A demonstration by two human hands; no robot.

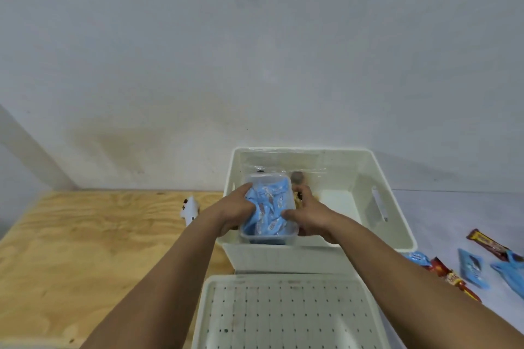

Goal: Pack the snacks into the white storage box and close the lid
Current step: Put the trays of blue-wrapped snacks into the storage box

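Head view: left hand [238, 207] and right hand [306, 212] are gripping a clear tub [268, 232] of blue snacks, lowering it into the white storage box [397, 224]; loose snacks [470, 266] and lid [283, 317] are waiting.

Soft, even, slightly dim light with faint shadows; wide-angle bending at the edges and mild overall blur.

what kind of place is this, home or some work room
Hard to say; it looks more like a plain work or storage room than a lived-in home: a bare plywood tabletop against a blank, stained wall, with only the white storage box and loose snacks.
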